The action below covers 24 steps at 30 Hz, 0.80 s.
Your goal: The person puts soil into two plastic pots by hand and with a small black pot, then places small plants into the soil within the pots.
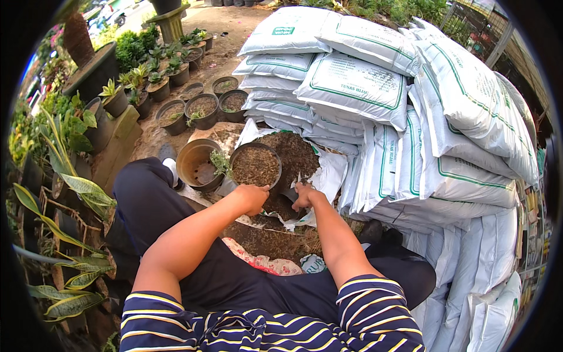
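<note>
My left hand (253,199) grips the near rim of a dark plastic plant pot (232,169), which is filled with brown potting mix (255,165). My right hand (304,196) holds a grey scoop-like tool (289,194), partly hidden by the fingers and low in the soil. That loose dark soil (301,154) lies in a torn-open white sack (332,169) around the pot's right side. Left of the filled pot stands an empty plastic pot (200,165) with drain holes in its base. A small green plant (221,163) leans between the two pots.
Filled white sacks (352,83) bearing green print are stacked high at the right. Several soil-filled pots (202,108) stand beyond the empty pot. Potted plants and snake plants (85,189) line the left. A red-and-white patterned cloth (264,262) lies between my legs.
</note>
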### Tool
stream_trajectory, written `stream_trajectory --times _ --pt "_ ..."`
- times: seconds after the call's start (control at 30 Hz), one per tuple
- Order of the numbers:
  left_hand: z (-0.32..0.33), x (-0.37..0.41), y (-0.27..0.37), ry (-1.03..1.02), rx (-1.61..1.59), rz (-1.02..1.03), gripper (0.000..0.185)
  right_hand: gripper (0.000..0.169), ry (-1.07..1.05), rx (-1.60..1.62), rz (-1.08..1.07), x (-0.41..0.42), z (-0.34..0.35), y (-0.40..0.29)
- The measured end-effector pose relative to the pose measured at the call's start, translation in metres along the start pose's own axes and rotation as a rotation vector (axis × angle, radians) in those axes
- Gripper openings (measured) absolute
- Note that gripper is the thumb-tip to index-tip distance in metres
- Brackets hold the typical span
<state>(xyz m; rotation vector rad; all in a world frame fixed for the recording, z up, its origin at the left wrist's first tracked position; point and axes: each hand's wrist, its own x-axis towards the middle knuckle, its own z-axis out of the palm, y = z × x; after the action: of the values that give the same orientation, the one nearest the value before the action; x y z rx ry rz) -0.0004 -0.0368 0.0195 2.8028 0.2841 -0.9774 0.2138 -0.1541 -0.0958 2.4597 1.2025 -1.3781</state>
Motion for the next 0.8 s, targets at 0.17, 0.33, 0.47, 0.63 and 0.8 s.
stream_trajectory --times 0.17,0.33,0.47,0.63,0.8 --pt "0.000 -0.002 -0.001 0.010 0.009 0.007 0.066 0.089 -0.204 0.114 -0.023 0.003 0.002 -0.003" --pt "-0.005 -0.008 0.000 -0.013 0.022 0.004 0.064 0.062 -0.303 0.332 -0.022 0.004 0.003 0.000" --pt "-0.036 -0.028 0.007 -0.092 -0.064 -0.017 0.062 0.048 -0.266 0.478 0.015 0.005 -0.002 0.014" --pt "-0.063 -0.056 -0.023 0.199 -0.254 0.059 0.060 0.049 -0.153 0.924 -0.080 0.012 -0.029 0.055" --pt "-0.085 -0.104 -0.046 0.470 -0.266 -0.041 0.059 0.039 0.125 0.967 -0.138 -0.011 -0.083 0.054"
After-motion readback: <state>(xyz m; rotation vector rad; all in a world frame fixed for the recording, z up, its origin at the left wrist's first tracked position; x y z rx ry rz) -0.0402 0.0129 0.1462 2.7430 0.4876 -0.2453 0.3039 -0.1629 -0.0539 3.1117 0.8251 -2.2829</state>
